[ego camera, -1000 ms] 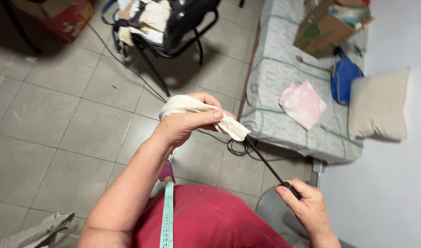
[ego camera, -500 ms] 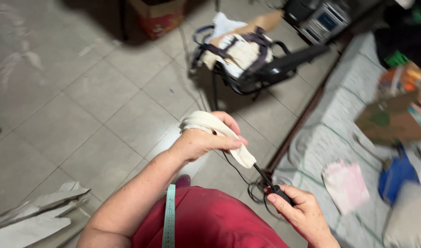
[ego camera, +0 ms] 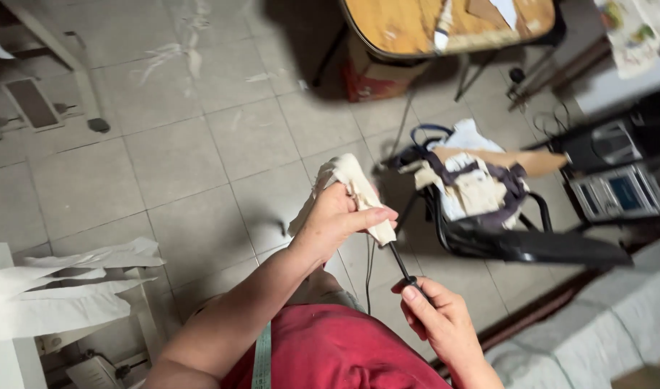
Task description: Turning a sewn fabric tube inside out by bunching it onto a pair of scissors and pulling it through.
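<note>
My left hand (ego camera: pixel 337 220) grips a bunched piece of cream cloth (ego camera: pixel 348 180), held up over the tiled floor. A thin black rod (ego camera: pixel 398 263) sticks out from under the cloth and slants down to my right hand (ego camera: pixel 438 317), which pinches its lower end between thumb and fingers. A thin black cord (ego camera: pixel 368 277) hangs below the cloth. I wear a red garment (ego camera: pixel 330 349) with a pale green measuring tape (ego camera: pixel 262 356) hanging down its front.
A black chair (ego camera: pixel 503 230) piled with cloth and a bag stands to the right. A round wooden table (ego camera: pixel 445 25) is at the top, with a red box beneath. White cloth strips (ego camera: pixel 63 288) lie on a white stand at left. A grey mattress edge (ego camera: pixel 611 331) is lower right.
The view has swung left, so the chair now sits to the right and the table has come into sight. Both hands keep their hold on the cloth and the rod.
</note>
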